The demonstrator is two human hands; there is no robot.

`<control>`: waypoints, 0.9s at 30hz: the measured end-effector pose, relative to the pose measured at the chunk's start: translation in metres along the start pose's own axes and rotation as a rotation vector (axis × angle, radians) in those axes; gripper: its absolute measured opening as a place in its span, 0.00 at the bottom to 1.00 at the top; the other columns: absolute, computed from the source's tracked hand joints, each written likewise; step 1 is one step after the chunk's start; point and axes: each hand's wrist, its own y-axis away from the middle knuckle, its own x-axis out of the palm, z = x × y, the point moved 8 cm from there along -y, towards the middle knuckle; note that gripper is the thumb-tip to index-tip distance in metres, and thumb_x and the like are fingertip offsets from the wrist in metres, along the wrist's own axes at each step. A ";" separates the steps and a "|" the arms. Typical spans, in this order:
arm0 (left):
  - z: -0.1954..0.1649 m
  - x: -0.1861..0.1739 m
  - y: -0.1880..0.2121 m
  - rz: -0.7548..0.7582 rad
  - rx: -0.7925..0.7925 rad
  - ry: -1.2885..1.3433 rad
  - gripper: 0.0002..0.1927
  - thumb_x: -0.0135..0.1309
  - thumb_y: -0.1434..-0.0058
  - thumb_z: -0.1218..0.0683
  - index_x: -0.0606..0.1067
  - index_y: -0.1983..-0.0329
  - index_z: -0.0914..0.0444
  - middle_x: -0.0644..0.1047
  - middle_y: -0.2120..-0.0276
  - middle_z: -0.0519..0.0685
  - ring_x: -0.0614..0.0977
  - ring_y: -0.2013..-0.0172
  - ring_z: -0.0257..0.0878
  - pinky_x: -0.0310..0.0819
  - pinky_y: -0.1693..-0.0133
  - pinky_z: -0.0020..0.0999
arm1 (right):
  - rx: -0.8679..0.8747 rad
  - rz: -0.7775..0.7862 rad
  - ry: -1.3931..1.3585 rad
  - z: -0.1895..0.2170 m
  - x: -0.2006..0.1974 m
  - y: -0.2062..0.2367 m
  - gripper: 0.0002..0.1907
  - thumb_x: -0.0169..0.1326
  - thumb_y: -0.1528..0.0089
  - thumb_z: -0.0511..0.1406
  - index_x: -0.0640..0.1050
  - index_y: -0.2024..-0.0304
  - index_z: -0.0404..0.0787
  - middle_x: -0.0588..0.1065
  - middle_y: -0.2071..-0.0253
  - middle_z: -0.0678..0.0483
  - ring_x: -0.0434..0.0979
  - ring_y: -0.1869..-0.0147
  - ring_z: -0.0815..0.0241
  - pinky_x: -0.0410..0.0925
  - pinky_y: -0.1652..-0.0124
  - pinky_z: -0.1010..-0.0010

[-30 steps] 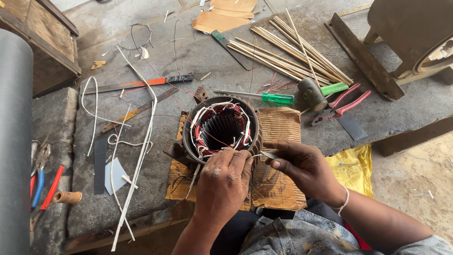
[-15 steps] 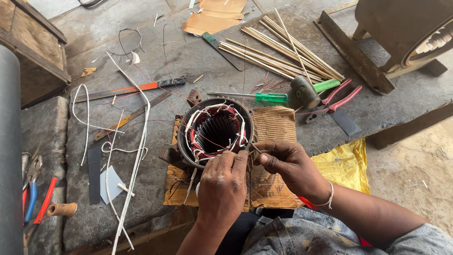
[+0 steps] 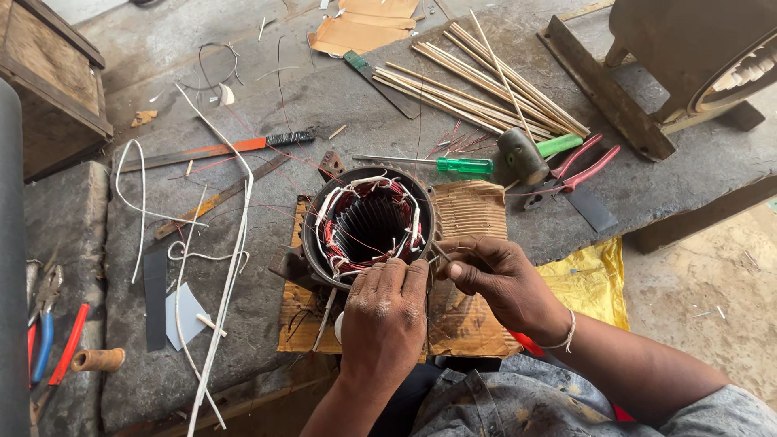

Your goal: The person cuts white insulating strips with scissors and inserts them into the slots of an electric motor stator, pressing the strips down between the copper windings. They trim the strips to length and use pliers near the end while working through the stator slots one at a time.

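Motor stator [image 3: 368, 226] sits on cardboard [image 3: 477, 210], just far of both hands. Left hand [image 3: 384, 311] rests curled on its near rim. Right hand [image 3: 498, 279], at its right, pinches a thin wire [image 3: 441, 252].

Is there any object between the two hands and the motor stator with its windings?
No. The left hand rests on the near rim of the motor stator, and the right hand pinches a thin wire beside that rim. Nothing visible stands between.

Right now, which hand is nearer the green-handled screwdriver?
Right. The right hand sits just below the green-handled screwdriver, beside the round metal motor stator; the left hand rests lower, at the stator's near rim.
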 end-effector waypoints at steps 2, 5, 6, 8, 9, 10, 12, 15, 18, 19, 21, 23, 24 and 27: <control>0.000 0.000 0.001 -0.015 0.016 -0.004 0.18 0.57 0.46 0.63 0.77 0.51 0.69 0.76 0.66 0.55 0.81 0.61 0.48 0.77 0.55 0.43 | -0.011 -0.002 0.065 -0.001 -0.001 0.000 0.23 0.60 0.38 0.35 0.79 0.41 0.32 0.81 0.60 0.50 0.74 0.61 0.68 0.67 0.62 0.76; 0.001 0.004 0.003 0.002 0.021 0.001 0.18 0.57 0.46 0.63 0.78 0.51 0.70 0.76 0.66 0.56 0.81 0.62 0.48 0.77 0.55 0.43 | 0.013 -0.025 0.073 -0.008 -0.004 0.000 0.22 0.60 0.37 0.35 0.80 0.42 0.32 0.81 0.59 0.50 0.75 0.59 0.68 0.68 0.60 0.76; 0.001 0.005 0.003 0.012 0.018 0.002 0.17 0.57 0.47 0.63 0.78 0.52 0.70 0.75 0.67 0.56 0.81 0.62 0.48 0.76 0.56 0.43 | 0.028 -0.033 0.062 -0.010 -0.005 0.000 0.21 0.60 0.37 0.34 0.80 0.43 0.31 0.82 0.58 0.50 0.76 0.59 0.67 0.69 0.59 0.75; 0.001 0.006 0.001 0.013 0.016 -0.002 0.16 0.56 0.46 0.63 0.78 0.52 0.69 0.75 0.66 0.55 0.81 0.62 0.47 0.77 0.55 0.43 | -0.124 -0.032 0.100 0.002 -0.005 0.000 0.20 0.60 0.37 0.32 0.80 0.43 0.30 0.82 0.56 0.48 0.80 0.56 0.64 0.74 0.55 0.71; 0.000 0.006 0.001 0.014 0.015 -0.006 0.15 0.56 0.45 0.64 0.78 0.53 0.68 0.75 0.66 0.55 0.81 0.62 0.47 0.77 0.54 0.42 | -0.200 -0.031 0.118 0.009 -0.005 0.001 0.19 0.60 0.37 0.32 0.80 0.44 0.30 0.83 0.55 0.47 0.82 0.55 0.62 0.76 0.53 0.68; 0.000 0.004 0.001 0.007 0.024 -0.006 0.15 0.56 0.45 0.63 0.77 0.53 0.68 0.75 0.66 0.55 0.81 0.62 0.47 0.77 0.54 0.42 | -0.221 -0.096 0.095 0.013 -0.011 0.003 0.19 0.60 0.37 0.31 0.80 0.44 0.31 0.83 0.55 0.48 0.82 0.53 0.62 0.76 0.51 0.68; -0.001 0.001 0.000 -0.014 0.036 -0.003 0.14 0.56 0.45 0.62 0.77 0.54 0.68 0.75 0.66 0.55 0.81 0.61 0.48 0.77 0.54 0.42 | -0.260 -0.222 0.056 0.021 -0.023 0.008 0.17 0.60 0.36 0.31 0.79 0.44 0.32 0.83 0.55 0.48 0.82 0.50 0.61 0.75 0.47 0.67; -0.001 0.003 0.000 0.030 0.023 -0.034 0.15 0.56 0.46 0.63 0.77 0.54 0.68 0.76 0.67 0.55 0.80 0.63 0.48 0.76 0.56 0.42 | -0.075 -0.061 0.172 0.008 -0.007 0.004 0.25 0.60 0.40 0.32 0.76 0.39 0.41 0.84 0.58 0.49 0.83 0.53 0.62 0.77 0.49 0.68; -0.002 0.001 0.000 0.001 0.036 -0.004 0.14 0.57 0.45 0.62 0.77 0.55 0.68 0.76 0.67 0.55 0.80 0.62 0.48 0.76 0.56 0.43 | -0.149 -0.021 0.187 0.010 0.000 0.000 0.18 0.60 0.37 0.33 0.81 0.45 0.33 0.83 0.55 0.48 0.82 0.53 0.63 0.75 0.50 0.70; -0.002 0.002 0.000 0.003 0.034 -0.002 0.14 0.57 0.45 0.62 0.77 0.55 0.68 0.76 0.66 0.55 0.80 0.62 0.48 0.76 0.56 0.43 | -0.187 -0.073 0.174 0.013 -0.006 0.000 0.17 0.60 0.36 0.33 0.81 0.45 0.33 0.83 0.56 0.48 0.81 0.54 0.63 0.74 0.53 0.71; -0.001 0.003 0.000 0.009 0.028 0.000 0.14 0.56 0.44 0.63 0.77 0.54 0.68 0.76 0.66 0.54 0.80 0.62 0.47 0.76 0.55 0.43 | -0.259 -0.177 0.147 0.018 -0.018 0.002 0.16 0.60 0.34 0.34 0.81 0.46 0.32 0.83 0.57 0.49 0.80 0.57 0.64 0.73 0.57 0.72; -0.001 0.001 0.001 -0.011 0.038 -0.009 0.15 0.56 0.46 0.63 0.77 0.53 0.69 0.76 0.65 0.55 0.81 0.62 0.47 0.76 0.55 0.43 | -0.214 -0.119 0.097 0.012 -0.017 0.000 0.19 0.60 0.37 0.33 0.80 0.43 0.36 0.83 0.59 0.50 0.79 0.58 0.65 0.71 0.58 0.74; -0.001 0.001 0.001 -0.022 0.045 -0.015 0.16 0.56 0.46 0.63 0.77 0.53 0.69 0.76 0.65 0.55 0.81 0.61 0.48 0.76 0.55 0.43 | -0.193 -0.090 0.072 0.010 -0.016 0.000 0.22 0.60 0.38 0.33 0.79 0.41 0.38 0.83 0.60 0.51 0.78 0.58 0.66 0.70 0.58 0.75; -0.001 0.003 0.002 -0.006 0.040 -0.006 0.15 0.57 0.45 0.62 0.77 0.53 0.69 0.76 0.65 0.55 0.81 0.61 0.48 0.76 0.54 0.44 | -0.073 -0.031 0.137 -0.002 -0.012 -0.005 0.16 0.60 0.35 0.32 0.84 0.45 0.32 0.81 0.60 0.51 0.71 0.62 0.67 0.66 0.62 0.74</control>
